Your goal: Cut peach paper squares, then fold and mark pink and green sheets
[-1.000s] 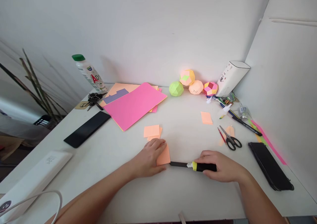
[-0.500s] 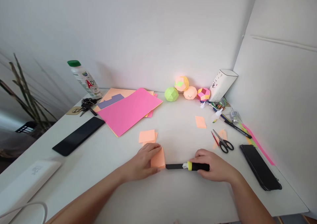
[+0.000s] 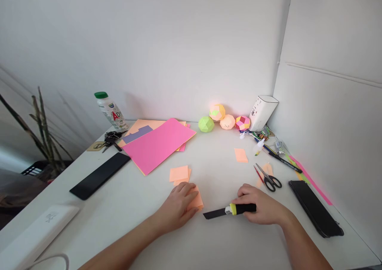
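Observation:
My left hand (image 3: 179, 203) lies flat on the white table (image 3: 119, 206) with its fingers pressing a small orange paper square (image 3: 197, 200). To its right, my right hand (image 3: 259, 207) is closed round the handle of a black and yellow utility knife (image 3: 229, 211). The knife's black blade end points left and rests on the table just below the square's corner. Two more orange squares (image 3: 179, 173) lie stacked just beyond my left hand.
Pink and orange paper sheets (image 3: 158, 143), a black phone (image 3: 100, 175), keys (image 3: 112, 136) and a bottle (image 3: 110, 111) lie at left. Paper balls (image 3: 217, 112) and a white box (image 3: 262, 111) stand at the back. Scissors (image 3: 268, 179), pens (image 3: 277, 155) and another phone (image 3: 314, 207) lie at right.
The knife's blade end has swung downward, away from the square's edge. My left hand stays on the square. The view has tilted and shifted slightly.

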A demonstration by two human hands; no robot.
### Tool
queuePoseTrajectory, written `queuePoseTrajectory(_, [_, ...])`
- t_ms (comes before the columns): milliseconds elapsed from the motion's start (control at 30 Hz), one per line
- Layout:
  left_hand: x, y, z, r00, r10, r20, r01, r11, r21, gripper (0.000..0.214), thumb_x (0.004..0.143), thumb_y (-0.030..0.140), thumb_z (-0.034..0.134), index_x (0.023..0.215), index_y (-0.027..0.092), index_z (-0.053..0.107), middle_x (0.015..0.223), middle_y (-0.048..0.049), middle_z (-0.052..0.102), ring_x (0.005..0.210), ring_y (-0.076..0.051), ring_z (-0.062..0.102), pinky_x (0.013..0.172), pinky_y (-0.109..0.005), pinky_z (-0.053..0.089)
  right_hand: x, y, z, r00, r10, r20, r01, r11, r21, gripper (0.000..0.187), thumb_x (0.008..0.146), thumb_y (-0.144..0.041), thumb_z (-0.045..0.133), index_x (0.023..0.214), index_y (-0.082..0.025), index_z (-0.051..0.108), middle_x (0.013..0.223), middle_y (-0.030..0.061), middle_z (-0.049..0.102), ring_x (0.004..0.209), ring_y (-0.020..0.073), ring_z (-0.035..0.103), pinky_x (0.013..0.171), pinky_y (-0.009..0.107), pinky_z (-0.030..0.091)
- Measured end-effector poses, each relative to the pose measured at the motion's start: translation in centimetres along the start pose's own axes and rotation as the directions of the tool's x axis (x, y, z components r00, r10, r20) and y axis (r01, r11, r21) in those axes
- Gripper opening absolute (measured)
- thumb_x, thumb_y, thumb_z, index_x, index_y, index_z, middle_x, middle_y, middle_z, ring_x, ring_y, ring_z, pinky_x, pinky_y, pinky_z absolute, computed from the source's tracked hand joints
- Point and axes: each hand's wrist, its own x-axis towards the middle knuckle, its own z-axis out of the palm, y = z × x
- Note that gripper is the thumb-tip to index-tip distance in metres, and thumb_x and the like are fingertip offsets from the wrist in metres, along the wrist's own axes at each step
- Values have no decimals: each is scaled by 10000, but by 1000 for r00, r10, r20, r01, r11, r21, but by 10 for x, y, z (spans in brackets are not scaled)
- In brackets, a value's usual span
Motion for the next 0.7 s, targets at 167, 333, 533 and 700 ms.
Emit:
queuePoseTrajectory(167, [0,2,11,990,103,-94,-88,985,146,164,895,182,422,952,188,576,1122,-100,579,984,-260,519,797,-414,496,0,-5,4,1000,10,7,-10,999,39,607,642,-42,558,1195,-269,661,969,41,596,959,190,562,821,294,486])
queuePoseTrajectory(333, [-1,1,13,987,118,-110,-99,981,165,185,868,144,420,982,175,562,1117,-108,586,978,-268,526,774,-418,501,2,-9,9,1000,9,7,-9,1000,12,582,659,-60,569,1200,-255,660,976,49,603,948,195,562,820,301,484])
queuePoseTrajectory(533, [-1,2,16,986,110,-122,-86,978,188,202,857,130,439,1014,176,557,1120,-113,584,986,-271,528,783,-425,500,0,-10,10,1000,21,11,-21,1000,-14,533,698,-100,581,1198,-267,659,975,53,598,934,200,562,808,309,485])
queuePoseTrajectory(700, [-2,4,17,991,81,-106,-59,978,198,182,871,147,441,1008,175,557,1121,-116,578,974,-269,523,790,-434,496,0,-13,9,1000,21,8,-21,999,-32,516,708,-98,581,1190,-262,661,968,53,604,943,200,561,810,301,483])
